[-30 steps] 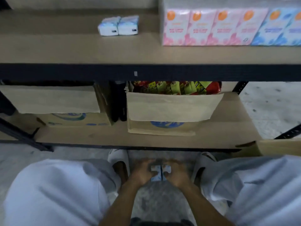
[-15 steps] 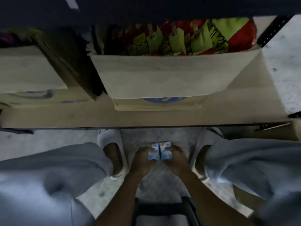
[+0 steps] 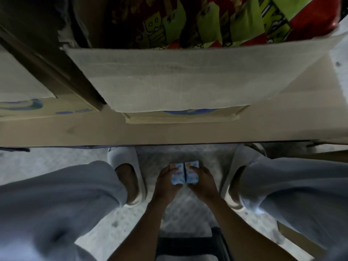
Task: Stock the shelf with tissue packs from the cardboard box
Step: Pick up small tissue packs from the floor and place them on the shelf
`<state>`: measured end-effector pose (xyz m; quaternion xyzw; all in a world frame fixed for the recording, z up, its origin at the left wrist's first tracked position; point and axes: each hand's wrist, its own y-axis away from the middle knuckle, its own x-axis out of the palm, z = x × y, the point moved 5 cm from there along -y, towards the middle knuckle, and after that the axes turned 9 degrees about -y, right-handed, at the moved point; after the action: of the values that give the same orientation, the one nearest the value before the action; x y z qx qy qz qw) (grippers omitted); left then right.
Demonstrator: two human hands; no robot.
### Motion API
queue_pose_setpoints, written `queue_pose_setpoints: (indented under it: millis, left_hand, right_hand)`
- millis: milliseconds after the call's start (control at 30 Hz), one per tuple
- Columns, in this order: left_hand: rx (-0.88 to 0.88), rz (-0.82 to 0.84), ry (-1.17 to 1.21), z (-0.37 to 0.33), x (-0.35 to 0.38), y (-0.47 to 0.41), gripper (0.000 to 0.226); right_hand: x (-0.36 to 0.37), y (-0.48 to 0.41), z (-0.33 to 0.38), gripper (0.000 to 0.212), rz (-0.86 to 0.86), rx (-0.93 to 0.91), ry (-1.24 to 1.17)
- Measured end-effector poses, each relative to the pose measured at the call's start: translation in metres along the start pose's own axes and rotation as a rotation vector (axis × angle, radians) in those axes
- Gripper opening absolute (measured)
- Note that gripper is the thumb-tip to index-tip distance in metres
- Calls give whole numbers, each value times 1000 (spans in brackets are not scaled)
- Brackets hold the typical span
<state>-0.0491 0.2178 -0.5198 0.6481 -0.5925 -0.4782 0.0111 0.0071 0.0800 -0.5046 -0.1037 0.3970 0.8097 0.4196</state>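
**Inspector:** Containers and contents?

**Assistant:** Two cardboard boxes stand on the low shelf board (image 3: pixel 169 132). The middle box (image 3: pixel 188 78) is open with its front flap folded down. It holds green and red snack packets (image 3: pixel 207 23) standing on end. The left box (image 3: pixel 28 108) has its flap forward too, and its inside is dark.

**Inspector:** The tissue packs?

**Assistant:** Two small pale-blue tissue packs (image 3: pixel 177 175) are side by side and touching. They are held low over the floor (image 3: pixel 178 155), between the slippers (image 3: pixel 125 159) and in front of the shelf edge. The left hand (image 3: pixel 165 183) grips the left one, fingers curled round its outer side. The right hand (image 3: pixel 204 182) grips the right one likewise.

**Inspector:** Anything hidden or cut off?

**Assistant:** The middle box's flap covers most of a blue logo on its front. The left box runs off the frame. A cardboard edge (image 3: pixel 331 153) at the right border is cut off, and I cannot tell what it belongs to. A dark object (image 3: pixel 188 245) below the forearms cannot be identified.

**Inspector:** Legible writing?

**Assistant:** The packets carry large yellow-green letters, too cropped to read as words. The blue print on the left box is blurred. Each pack shows an orange spot near its top, and its text is too small to read.
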Motion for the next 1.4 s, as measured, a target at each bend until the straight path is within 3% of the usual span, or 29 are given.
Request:
queue_pose_setpoints:
  millis: [133, 267, 367, 500, 633, 833, 933, 1200, 1400]
  left_hand:
    - [1, -10, 31, 0, 7, -4, 66]
    - [-5, -47, 35, -3, 9, -7, 63]
    - [-38, -58, 78, 2, 8, -9, 63]
    - [-37, -73, 123, 1, 4, -8, 57]
    - [-48, -110, 112, 9, 6, -7, 65]
    - [-61, -113, 205, 1, 1, 1, 48]
    - [-55, -127, 242, 2, -1, 1, 52]
    - [79, -113, 199, -15, -26, 19, 45]
    - [144, -166, 322, -25, -53, 39, 42]
  right_hand:
    - [4, -6, 2, 45, -33, -22, -23]
    - [7, -11, -2, 20, -71, 14, -56]
    - [9, -15, -6, 13, -80, 56, -103]
    - [13, -16, -14, 29, -48, 92, -123]
    - [9, -11, -13, 49, -62, 68, -129]
    - [0, -5, -7, 41, -89, 11, -122]
    - [-1, -4, -7, 40, -111, 19, -114]
    - [-18, 15, 12, 33, -156, -54, -139]
    - [-39, 37, 37, 48, -170, -70, -297]
